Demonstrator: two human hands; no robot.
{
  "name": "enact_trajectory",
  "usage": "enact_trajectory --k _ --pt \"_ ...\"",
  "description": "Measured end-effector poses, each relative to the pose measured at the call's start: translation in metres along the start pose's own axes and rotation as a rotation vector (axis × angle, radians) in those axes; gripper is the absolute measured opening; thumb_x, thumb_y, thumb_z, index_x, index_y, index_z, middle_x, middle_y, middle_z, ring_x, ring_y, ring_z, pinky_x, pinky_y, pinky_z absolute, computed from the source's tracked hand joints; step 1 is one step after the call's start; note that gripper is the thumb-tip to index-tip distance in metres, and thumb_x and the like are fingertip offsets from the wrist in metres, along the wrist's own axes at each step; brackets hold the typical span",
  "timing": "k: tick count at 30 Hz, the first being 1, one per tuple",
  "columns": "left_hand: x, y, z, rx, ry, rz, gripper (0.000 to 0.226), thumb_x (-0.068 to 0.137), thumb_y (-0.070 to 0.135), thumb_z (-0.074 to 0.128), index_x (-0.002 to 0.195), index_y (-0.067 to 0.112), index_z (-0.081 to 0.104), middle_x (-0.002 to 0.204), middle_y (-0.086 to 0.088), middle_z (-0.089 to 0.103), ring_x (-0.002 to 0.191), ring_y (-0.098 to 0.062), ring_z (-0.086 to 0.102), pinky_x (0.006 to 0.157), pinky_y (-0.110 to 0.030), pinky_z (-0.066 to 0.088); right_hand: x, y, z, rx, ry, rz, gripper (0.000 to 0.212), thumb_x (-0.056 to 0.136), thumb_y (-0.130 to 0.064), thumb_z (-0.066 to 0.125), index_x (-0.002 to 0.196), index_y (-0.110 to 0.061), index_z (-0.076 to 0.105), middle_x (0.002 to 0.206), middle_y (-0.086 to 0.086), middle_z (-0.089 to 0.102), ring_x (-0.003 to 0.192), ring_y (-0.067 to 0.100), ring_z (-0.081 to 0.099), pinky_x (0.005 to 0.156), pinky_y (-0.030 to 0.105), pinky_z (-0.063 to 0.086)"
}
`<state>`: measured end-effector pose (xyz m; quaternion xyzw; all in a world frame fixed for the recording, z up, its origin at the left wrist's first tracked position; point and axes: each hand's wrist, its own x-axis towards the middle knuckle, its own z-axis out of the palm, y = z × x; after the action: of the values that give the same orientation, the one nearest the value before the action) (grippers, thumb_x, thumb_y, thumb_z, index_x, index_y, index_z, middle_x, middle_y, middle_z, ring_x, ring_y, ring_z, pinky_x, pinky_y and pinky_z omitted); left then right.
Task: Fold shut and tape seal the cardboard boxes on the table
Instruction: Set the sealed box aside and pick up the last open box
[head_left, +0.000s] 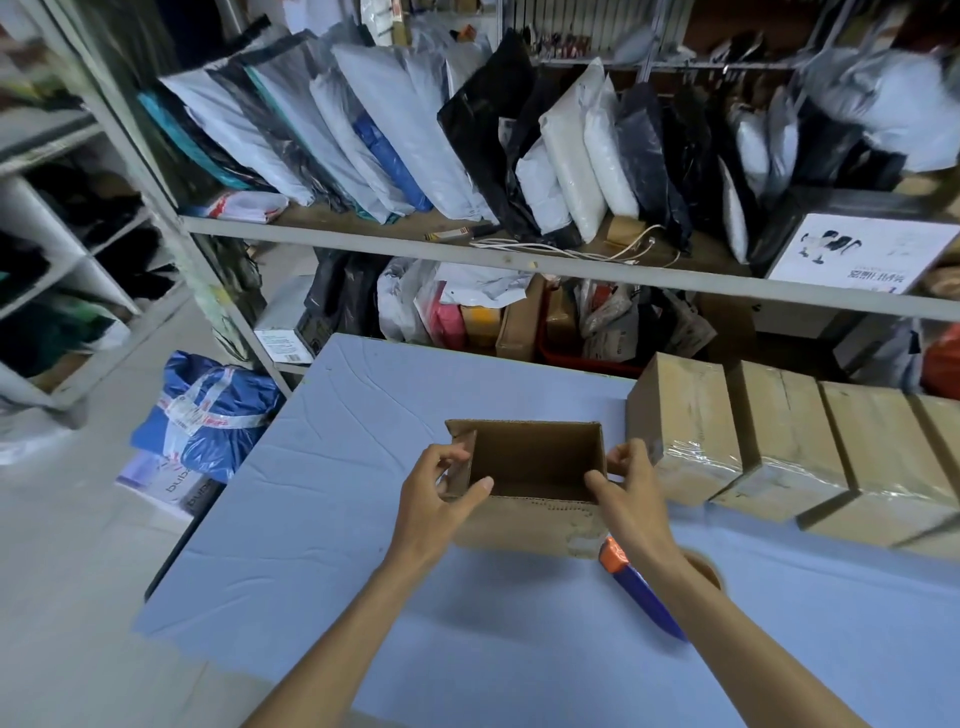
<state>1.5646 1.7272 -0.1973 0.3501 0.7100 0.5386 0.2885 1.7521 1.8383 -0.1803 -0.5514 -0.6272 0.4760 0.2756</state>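
An open cardboard box (530, 462) stands in the middle of the blue table (322, 561), its top open and its inside showing nothing. My left hand (441, 488) grips the box's left side flap, thumb on the near rim. My right hand (631, 480) holds the right wall, thumb inside and fingers outside. A tape dispenser (636, 590) with an orange head and blue handle lies just right of the box, partly under my right forearm.
A row of sealed, taped boxes (779, 447) lines the table's right side, the nearest one (680, 421) close to my right hand. Metal shelving (467, 244) with bagged parcels stands behind the table. A blue bag (208, 410) lies on the floor at left.
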Motion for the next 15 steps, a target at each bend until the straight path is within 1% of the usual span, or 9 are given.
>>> enact_trajectory --k 2,5,7,9,10,12,13,15 --pt "-0.002 -0.005 -0.004 -0.008 -0.023 -0.023 0.036 0.072 0.026 0.084 0.100 0.021 0.061 0.115 0.015 0.062 0.106 0.011 0.055 0.080 -0.004 0.043 -0.004 0.001 0.003 0.004 -0.027 -0.005 0.022 0.085 -0.016 0.062 0.091 -0.019 0.042 0.100 0.005 0.059 0.091 0.026 0.059 0.078 0.051 0.053" --pt "-0.007 -0.017 -0.011 0.035 -0.080 -0.054 0.058 0.054 0.047 0.089 0.100 0.026 0.062 0.114 0.017 0.063 0.108 0.010 0.055 0.082 -0.009 0.046 -0.012 0.006 0.008 -0.042 -0.073 -0.002 0.024 0.082 -0.022 0.066 0.091 -0.020 0.043 0.099 0.009 0.061 0.091 0.029 0.060 0.077 0.053 0.054" --pt "-0.010 -0.025 -0.014 0.082 -0.120 -0.064 0.061 0.051 0.044 0.092 0.101 0.028 0.061 0.115 0.019 0.062 0.110 0.009 0.054 0.083 -0.009 0.046 -0.016 0.011 0.009 -0.087 -0.083 -0.001 0.026 0.082 -0.025 0.067 0.092 -0.019 0.044 0.098 0.012 0.062 0.090 0.031 0.060 0.074 0.049 0.053" --pt "-0.013 -0.028 -0.015 0.118 -0.136 -0.057 0.057 0.056 0.037 0.092 0.103 0.030 0.062 0.116 0.022 0.061 0.110 0.013 0.053 0.083 -0.008 0.044 -0.019 0.016 0.007 -0.093 -0.080 -0.021 0.026 0.083 -0.027 0.068 0.091 -0.018 0.045 0.096 0.013 0.064 0.089 0.031 0.061 0.072 0.045 0.052" --pt "-0.014 -0.030 -0.014 0.130 -0.141 -0.049 0.054 0.058 0.036 0.092 0.103 0.031 0.062 0.116 0.023 0.060 0.109 0.013 0.052 0.083 -0.008 0.044 -0.019 0.018 0.006 -0.085 -0.086 -0.030 0.024 0.084 -0.029 0.068 0.091 -0.019 0.047 0.093 0.011 0.064 0.087 0.028 0.061 0.071 0.043 0.052" --pt "-0.013 -0.030 -0.011 0.156 -0.158 -0.026 0.047 0.063 0.035 0.089 0.103 0.032 0.064 0.113 0.022 0.061 0.107 0.012 0.053 0.085 -0.009 0.044 -0.021 0.020 0.004 -0.104 -0.128 -0.046 0.018 0.085 -0.038 0.066 0.088 -0.023 0.057 0.086 0.003 0.066 0.082 0.021 0.061 0.070 0.038 0.050" --pt "-0.012 -0.030 -0.009 0.169 -0.165 -0.013 0.044 0.065 0.034 0.088 0.103 0.031 0.065 0.111 0.021 0.061 0.106 0.011 0.054 0.086 -0.009 0.044 -0.022 0.021 0.002 -0.125 -0.156 -0.060 0.020 0.084 -0.046 0.063 0.087 -0.026 0.063 0.085 -0.002 0.067 0.083 0.016 0.062 0.071 0.034 0.050" --pt "-0.011 -0.030 -0.007 0.190 -0.173 0.003 0.037 0.070 0.030 0.085 0.103 0.028 0.068 0.109 0.018 0.062 0.105 0.009 0.055 0.086 -0.006 0.042 -0.023 0.026 0.000 -0.144 -0.197 -0.074 0.034 0.078 -0.059 0.060 0.089 -0.029 0.072 0.091 -0.008 0.069 0.090 0.008 0.063 0.077 0.029 0.051"
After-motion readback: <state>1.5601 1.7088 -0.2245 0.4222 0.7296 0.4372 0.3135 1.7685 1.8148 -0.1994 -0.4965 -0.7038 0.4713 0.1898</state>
